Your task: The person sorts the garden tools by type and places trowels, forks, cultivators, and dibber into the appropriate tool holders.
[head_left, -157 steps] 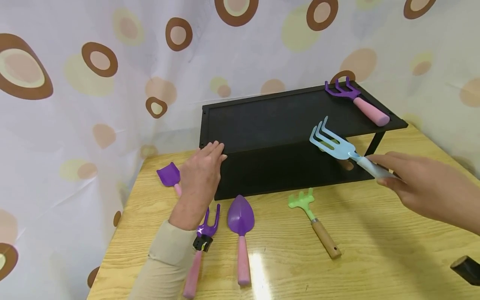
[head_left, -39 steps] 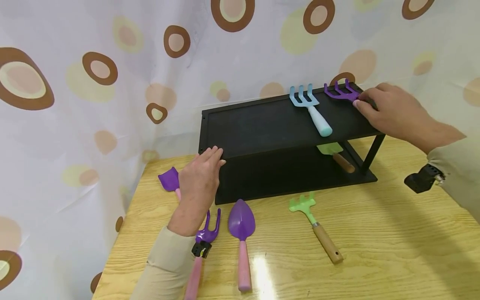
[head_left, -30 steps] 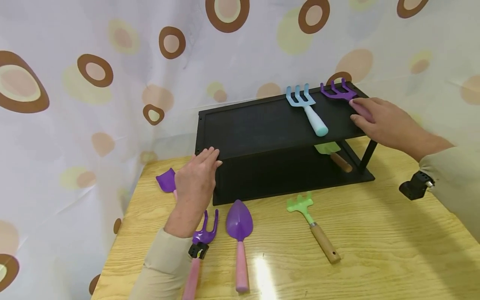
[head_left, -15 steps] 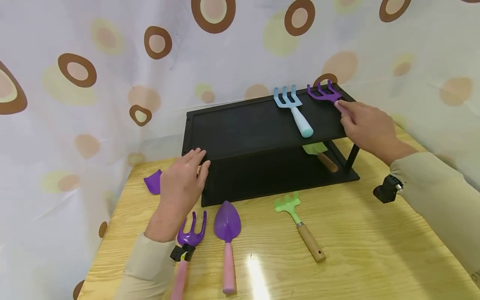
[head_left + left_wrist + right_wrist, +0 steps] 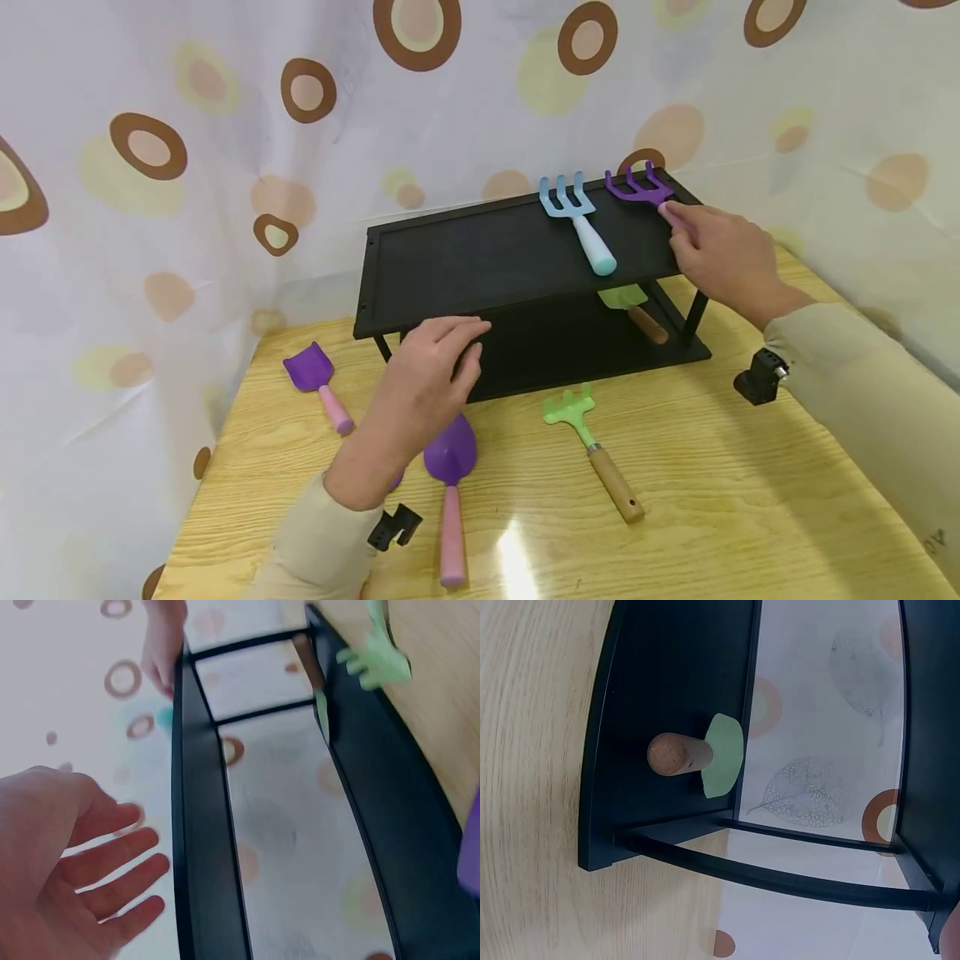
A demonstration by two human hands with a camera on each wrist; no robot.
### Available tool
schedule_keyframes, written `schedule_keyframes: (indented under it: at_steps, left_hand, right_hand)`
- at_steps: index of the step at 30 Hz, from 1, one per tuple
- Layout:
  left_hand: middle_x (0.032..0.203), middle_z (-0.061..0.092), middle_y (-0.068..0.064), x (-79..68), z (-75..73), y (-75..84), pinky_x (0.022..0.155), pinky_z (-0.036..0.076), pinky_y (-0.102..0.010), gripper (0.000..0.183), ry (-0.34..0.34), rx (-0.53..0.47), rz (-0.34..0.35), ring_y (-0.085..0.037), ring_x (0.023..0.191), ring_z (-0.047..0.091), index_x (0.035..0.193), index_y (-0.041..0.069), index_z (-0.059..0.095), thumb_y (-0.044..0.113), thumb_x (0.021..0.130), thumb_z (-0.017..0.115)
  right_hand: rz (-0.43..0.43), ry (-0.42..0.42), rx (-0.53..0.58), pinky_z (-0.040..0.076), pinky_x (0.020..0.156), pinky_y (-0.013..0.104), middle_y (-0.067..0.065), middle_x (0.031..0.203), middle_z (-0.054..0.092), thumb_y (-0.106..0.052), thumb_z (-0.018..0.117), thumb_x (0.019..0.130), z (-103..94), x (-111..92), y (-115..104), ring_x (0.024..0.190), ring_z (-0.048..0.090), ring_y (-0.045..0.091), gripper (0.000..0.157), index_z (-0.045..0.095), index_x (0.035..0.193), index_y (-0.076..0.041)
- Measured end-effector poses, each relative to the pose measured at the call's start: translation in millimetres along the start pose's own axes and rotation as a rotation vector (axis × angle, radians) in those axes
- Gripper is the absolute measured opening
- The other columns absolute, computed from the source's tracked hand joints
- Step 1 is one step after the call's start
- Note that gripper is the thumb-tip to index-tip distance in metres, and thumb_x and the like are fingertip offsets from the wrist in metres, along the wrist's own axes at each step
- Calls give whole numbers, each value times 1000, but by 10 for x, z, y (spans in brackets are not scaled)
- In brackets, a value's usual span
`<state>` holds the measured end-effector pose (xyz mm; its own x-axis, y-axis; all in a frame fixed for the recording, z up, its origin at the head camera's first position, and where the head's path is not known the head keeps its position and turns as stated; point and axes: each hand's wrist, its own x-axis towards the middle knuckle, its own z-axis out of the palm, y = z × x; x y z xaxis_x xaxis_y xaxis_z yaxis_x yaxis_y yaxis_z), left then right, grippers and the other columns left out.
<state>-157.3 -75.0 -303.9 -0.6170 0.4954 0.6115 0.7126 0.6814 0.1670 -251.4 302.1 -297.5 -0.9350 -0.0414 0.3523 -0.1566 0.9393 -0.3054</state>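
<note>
My right hand [image 5: 723,258] grips the pink handle of a purple hand rake [image 5: 641,192] lying at the right end of the black two-tier rack [image 5: 457,267]. Left of it on the same top shelf lies a light blue hand rake [image 5: 577,215], its tines towards the back. My left hand [image 5: 431,392] hovers in front of the rack's near left corner, apart from the shelf. Its fingers are loosely spread with nothing in them, as the left wrist view also shows. Below it, a purple trowel [image 5: 452,529] with a pink handle lies on the table, partly covered.
On the table lie a small purple shovel [image 5: 311,367] at left and a green rake with a wooden handle [image 5: 611,479] in front. A green tool with a wooden handle [image 5: 679,754] rests on the lower shelf. A patterned curtain [image 5: 450,125] hangs behind.
The light blue rake, earlier in my right hand, lies on the top shelf. My right hand has moved to the purple rake. My left hand has left the shelf's corner and shifted right.
</note>
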Motion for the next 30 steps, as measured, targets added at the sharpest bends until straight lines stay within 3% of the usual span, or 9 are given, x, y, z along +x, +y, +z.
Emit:
schedule_keyframes:
  at_steps: [5, 16, 23, 26, 30]
  left_hand:
    - [113, 73, -3, 29, 151, 162, 91, 56, -34, 23, -72, -38, 33, -20, 104, 68, 116, 11, 72, 10, 95, 62]
    - [114, 71, 3, 15, 509, 553, 75, 58, -22, 24, -281, -71, -71, -11, 102, 67, 118, 17, 71, 19, 100, 57]
    - [104, 72, 2, -35, 787, 736, 69, 53, -14, 19, -310, -99, -90, -8, 92, 68, 108, 17, 76, 15, 97, 60]
    - [101, 71, 2, -85, 883, 795, 65, 52, -14, 18, -328, -87, -113, -7, 87, 69, 105, 18, 77, 15, 96, 61]
    - [98, 70, 1, -140, 995, 859, 61, 52, -19, 16, -424, -71, -192, -9, 82, 69, 105, 18, 75, 19, 96, 62]
  right_hand:
    - [6, -5, 12, 47, 86, 64, 18, 149, 47, -31, 30, 103, -6, -3, -38, 129, 48, 50, 51, 44, 150, -17]
    - [13, -3, -3, 48, 87, 64, 19, 149, 47, -31, 28, 103, 9, -1, 0, 130, 49, 49, 51, 42, 151, -18]
    - [24, -7, -6, 48, 85, 63, 18, 150, 47, -31, 28, 103, 0, -2, -8, 129, 49, 50, 51, 42, 151, -19]
    - [28, -11, -7, 49, 83, 63, 18, 150, 46, -31, 28, 103, -1, -6, -13, 129, 49, 50, 51, 42, 151, -19]
    - [31, -9, -9, 49, 82, 63, 17, 150, 47, -32, 28, 103, -1, -5, -18, 128, 49, 50, 51, 42, 151, -20]
